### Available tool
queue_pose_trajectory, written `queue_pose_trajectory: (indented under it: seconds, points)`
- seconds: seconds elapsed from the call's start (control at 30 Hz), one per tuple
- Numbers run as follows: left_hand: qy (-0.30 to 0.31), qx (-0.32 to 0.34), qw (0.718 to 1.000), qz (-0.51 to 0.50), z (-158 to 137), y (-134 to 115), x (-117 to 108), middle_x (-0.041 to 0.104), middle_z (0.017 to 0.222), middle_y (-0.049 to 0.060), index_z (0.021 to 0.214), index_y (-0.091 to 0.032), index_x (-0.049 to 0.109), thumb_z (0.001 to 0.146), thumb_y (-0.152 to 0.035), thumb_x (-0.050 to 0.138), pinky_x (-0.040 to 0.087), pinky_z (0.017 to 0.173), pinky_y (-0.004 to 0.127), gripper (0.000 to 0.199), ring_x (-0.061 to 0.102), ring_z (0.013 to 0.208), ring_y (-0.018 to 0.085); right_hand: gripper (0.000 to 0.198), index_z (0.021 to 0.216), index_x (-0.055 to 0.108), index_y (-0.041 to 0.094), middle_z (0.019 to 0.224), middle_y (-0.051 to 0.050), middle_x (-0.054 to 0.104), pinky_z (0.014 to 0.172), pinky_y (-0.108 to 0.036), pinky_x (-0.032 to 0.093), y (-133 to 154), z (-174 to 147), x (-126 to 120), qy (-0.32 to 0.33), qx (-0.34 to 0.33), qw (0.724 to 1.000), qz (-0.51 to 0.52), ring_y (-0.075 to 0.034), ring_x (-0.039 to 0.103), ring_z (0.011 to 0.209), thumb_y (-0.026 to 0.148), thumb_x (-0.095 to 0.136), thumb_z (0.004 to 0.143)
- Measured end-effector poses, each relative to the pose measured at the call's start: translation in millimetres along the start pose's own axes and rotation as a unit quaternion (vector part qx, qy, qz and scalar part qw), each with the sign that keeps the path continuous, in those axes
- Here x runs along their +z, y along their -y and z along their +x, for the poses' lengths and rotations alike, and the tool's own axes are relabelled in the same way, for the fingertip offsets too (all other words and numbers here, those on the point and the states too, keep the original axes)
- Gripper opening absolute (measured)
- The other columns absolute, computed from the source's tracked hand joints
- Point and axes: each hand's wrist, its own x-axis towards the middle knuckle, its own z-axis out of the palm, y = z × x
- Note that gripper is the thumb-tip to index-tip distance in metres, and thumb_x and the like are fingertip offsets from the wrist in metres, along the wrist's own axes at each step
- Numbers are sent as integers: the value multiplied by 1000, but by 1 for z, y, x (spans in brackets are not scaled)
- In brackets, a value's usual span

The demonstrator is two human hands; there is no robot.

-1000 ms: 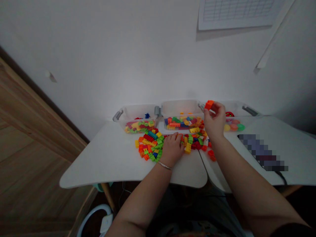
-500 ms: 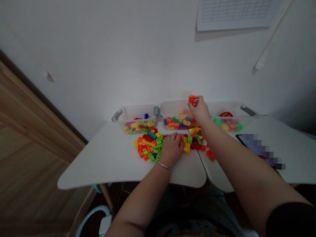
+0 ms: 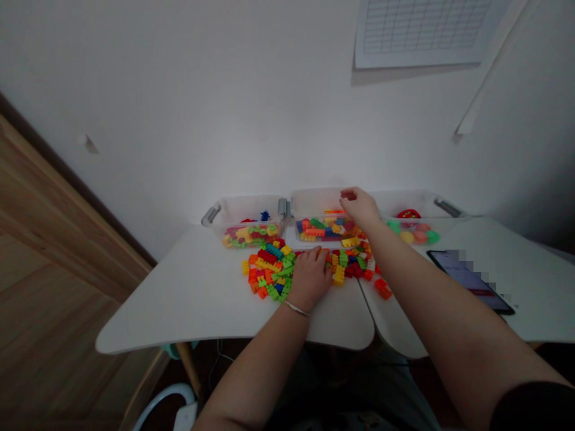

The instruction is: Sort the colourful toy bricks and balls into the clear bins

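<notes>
My right hand (image 3: 359, 205) is over the middle clear plastic bin (image 3: 314, 202), fingers apart and nothing held. Beneath its fingers, an orange brick (image 3: 335, 211) shows as a blurred streak inside the bin. Toy building bricks of several colours (image 3: 313, 232) lie at the bottom of that bin. My left hand (image 3: 311, 276) rests on a loose pile of bricks (image 3: 272, 263) on the white table (image 3: 188, 299). Its fingers are spread over the pile, close to an orange brick (image 3: 322, 255); their undersides are hidden.
To the left stands a clear bin (image 3: 238, 206) with yellow, red and green pieces. A right-hand bin (image 3: 417, 200) holds coloured balls (image 3: 422, 233) and a red round item (image 3: 408, 214). A tablet (image 3: 471, 284) lies on the right, beyond my right forearm. A seam splits the tabletop.
My right hand has let go of the orange brick, which is now in the middle bin, and the fingers have opened. My left hand stays on the pile. The view has shifted slightly.
</notes>
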Motion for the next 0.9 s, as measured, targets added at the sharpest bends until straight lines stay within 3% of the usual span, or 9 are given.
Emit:
queue_pose_trajectory:
  seconds: [0.17,0.37,0.57,0.9]
  points:
    - [2,-5,1000,-1,1,-1,-2,56,136,11,129,-18,55,84,-23,52,42,104,42,45,53,120,25,25,99,67,18,103,-11,71,94,-46,46,1,-33,-9,-92,-126,987,26,-28,62,99,28,53,81]
    - [-3,-2,1000,1,1,-2,1,57,135,10,129,-19,55,85,-23,52,42,104,42,45,54,118,25,21,101,66,21,104,-9,70,96,-43,44,-8,-110,-10,-24,-231,973,-10,-26,60,103,23,52,86]
    - [-3,-5,1000,8,2,-2,1,56,137,10,129,-19,55,86,-24,52,43,102,42,43,54,117,25,22,105,67,20,111,-9,69,93,-44,46,-29,-154,-10,53,-233,969,-56,-26,60,104,22,57,85]
    - [1,-4,1000,2,2,-3,-1,56,135,11,129,-18,55,86,-22,52,43,103,42,43,54,117,25,20,103,68,21,109,-8,70,90,-45,48,-42,-162,-4,124,-253,958,-47,-26,62,100,26,62,85]
